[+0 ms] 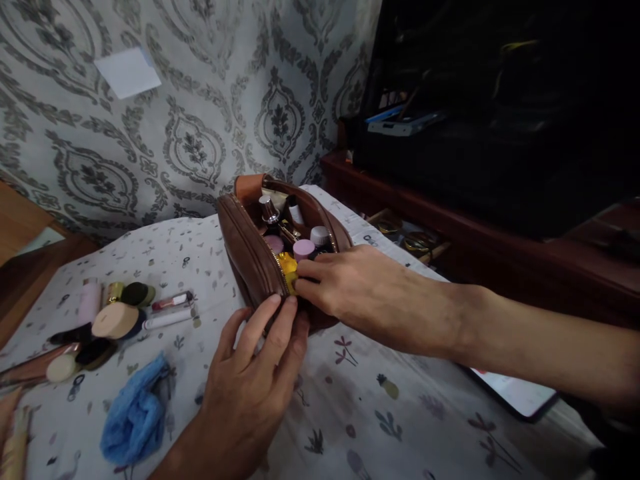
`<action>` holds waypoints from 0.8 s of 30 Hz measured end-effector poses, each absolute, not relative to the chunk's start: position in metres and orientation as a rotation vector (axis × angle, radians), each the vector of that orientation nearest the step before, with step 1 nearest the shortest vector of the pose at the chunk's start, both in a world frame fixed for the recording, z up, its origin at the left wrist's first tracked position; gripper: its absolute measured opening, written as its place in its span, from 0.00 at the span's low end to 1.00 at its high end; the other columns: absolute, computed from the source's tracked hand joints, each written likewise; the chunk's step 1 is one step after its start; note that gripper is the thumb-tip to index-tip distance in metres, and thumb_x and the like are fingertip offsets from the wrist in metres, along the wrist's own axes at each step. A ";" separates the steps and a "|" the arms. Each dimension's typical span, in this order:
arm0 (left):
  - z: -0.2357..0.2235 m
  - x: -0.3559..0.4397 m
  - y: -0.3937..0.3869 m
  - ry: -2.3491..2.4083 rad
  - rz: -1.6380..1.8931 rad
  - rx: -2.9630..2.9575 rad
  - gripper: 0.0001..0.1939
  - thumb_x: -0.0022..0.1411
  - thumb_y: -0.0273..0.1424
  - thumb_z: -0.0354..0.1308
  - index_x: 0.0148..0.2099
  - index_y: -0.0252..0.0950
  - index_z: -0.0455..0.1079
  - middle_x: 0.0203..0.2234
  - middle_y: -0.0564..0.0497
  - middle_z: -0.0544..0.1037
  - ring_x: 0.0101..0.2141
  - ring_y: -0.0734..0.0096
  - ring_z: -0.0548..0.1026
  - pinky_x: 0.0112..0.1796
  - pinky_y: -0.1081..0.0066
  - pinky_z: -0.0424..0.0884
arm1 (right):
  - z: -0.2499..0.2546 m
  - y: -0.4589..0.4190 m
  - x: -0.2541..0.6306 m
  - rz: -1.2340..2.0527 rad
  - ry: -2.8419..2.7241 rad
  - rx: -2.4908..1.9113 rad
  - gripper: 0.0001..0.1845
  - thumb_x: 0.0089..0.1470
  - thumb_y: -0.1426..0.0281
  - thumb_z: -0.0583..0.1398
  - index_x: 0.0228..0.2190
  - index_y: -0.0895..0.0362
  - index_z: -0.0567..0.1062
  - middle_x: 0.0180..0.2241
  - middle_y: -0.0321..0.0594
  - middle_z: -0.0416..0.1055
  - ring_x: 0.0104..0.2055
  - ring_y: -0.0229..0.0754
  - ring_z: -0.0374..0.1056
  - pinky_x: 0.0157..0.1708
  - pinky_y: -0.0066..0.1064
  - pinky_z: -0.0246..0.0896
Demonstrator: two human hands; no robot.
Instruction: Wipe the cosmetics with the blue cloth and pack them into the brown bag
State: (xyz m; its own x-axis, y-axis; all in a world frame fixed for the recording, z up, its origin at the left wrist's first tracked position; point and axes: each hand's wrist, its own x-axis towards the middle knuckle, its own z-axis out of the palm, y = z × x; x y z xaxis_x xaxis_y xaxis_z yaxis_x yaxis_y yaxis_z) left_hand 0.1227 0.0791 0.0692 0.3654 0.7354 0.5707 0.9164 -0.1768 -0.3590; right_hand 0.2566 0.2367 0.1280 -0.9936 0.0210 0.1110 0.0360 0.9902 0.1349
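A brown zippered cosmetics bag (245, 233) stands unzipped on the patterned cloth. Inside it are a silver-capped bottle (269, 209), a pink-lidded jar (303, 250), a grey-capped bottle (319, 235) and a shiny yellow item (287, 262). My right hand (345, 277) reaches in over the near right side, its fingers closed at the yellow item; their tips are partly hidden. My left hand (263, 360) rests with fingers stretched out against the near end of the bag, fingertips at the zip edge. Its thumb is hardly visible.
Cosmetics lie at the left, among them a beige-capped bottle (116, 321), a lip gloss tube (173, 301) and a white tube (167, 319). A crumpled blue cloth (135, 413) is nearer. Under my right forearm lies a phone (520, 393). A dark screen (490, 133) stands at right.
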 end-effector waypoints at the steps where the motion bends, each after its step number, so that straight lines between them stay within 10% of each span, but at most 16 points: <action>1: 0.070 0.122 0.079 -1.423 -0.349 -1.972 0.17 0.68 0.21 0.48 0.54 0.29 0.71 0.51 0.40 0.77 0.55 0.54 0.69 0.51 0.56 0.67 | 0.128 0.237 0.257 -0.211 -3.024 -0.040 0.10 0.54 0.83 0.58 0.36 0.60 0.76 0.38 0.45 0.75 0.35 0.43 0.71 0.25 0.30 0.57; 24: 0.083 0.124 0.072 -1.439 -0.418 -2.069 0.16 0.66 0.22 0.51 0.53 0.30 0.71 0.52 0.38 0.75 0.56 0.51 0.69 0.49 0.54 0.75 | 0.138 0.239 0.264 -0.230 -3.052 -0.003 0.15 0.50 0.85 0.58 0.39 0.60 0.75 0.41 0.43 0.73 0.32 0.39 0.69 0.22 0.28 0.54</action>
